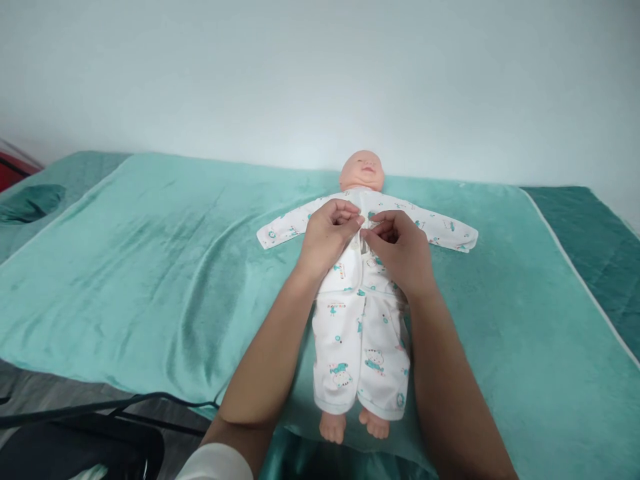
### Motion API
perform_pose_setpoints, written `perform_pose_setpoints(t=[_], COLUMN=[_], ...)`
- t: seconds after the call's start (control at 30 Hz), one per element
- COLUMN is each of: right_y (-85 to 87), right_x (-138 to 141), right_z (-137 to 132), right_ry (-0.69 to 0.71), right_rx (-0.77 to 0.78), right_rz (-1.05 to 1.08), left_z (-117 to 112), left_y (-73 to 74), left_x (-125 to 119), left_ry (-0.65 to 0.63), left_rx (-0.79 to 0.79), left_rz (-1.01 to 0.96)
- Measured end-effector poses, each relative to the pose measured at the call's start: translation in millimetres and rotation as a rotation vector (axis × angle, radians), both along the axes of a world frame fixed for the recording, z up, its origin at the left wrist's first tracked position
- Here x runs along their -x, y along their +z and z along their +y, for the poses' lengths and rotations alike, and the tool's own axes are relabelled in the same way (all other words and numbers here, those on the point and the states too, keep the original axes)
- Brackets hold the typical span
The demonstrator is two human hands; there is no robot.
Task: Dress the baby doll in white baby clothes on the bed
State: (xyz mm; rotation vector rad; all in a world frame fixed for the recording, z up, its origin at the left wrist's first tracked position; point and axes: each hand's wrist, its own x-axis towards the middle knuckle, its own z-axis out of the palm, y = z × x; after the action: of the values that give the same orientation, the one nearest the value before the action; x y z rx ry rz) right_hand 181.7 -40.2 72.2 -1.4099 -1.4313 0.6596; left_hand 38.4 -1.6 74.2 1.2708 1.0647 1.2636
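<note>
A person in a white sleeve (216, 463) leans in at the foot of a baby doll (356, 175), which lies on its back in the middle of a light green blanket (150, 240). A black cable (100, 412) stretches over a dark floor (30, 383), near and to the left of the doll. Closest to the person are the doll's bare feet (333, 428), below white printed pants (337, 347). Over the doll's chest, the left hand (327, 237) and right hand (403, 250) work just beside each other, each pinching the front of a white printed top (345, 270) between thumb and fingers; the exact bit of cloth under the fingertips is too small to make out. The top's sleeves spread wide on both sides of the doll, with a dark green cover (590, 233) well off to its right. Beyond the doll's head rises a pale wall (300, 80).
</note>
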Motion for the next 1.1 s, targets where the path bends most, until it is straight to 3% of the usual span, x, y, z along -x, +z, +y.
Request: perform_pose_setpoints(t=[0.27, 0.7, 0.87, 1.1], right_y=[-1.5, -1.6, -2.3, -1.0], right_x=[-0.5, -2.5, -2.3, -0.4], right_z=[1.9, 1.2, 1.1, -1.4], right_ry=[0.021, 0.043, 0.052, 0.051], right_rx=[0.005, 0.006, -0.107, -0.272], right_rz=[0.017, -0.007, -0.164, -0.309], left_z=[2.5, -0.1, -2.5, -2.5], left_y=[-3.0, -0.7, 2.0, 3.1], left_x=[1.3, 3.3, 2.2, 3.7], left_ry=[0.008, 0.079, 0.104, 0.070], left_rx=[0.005, -0.033, -0.052, 0.005], left_rz=[-0.092, 0.136, 0.174, 0.081])
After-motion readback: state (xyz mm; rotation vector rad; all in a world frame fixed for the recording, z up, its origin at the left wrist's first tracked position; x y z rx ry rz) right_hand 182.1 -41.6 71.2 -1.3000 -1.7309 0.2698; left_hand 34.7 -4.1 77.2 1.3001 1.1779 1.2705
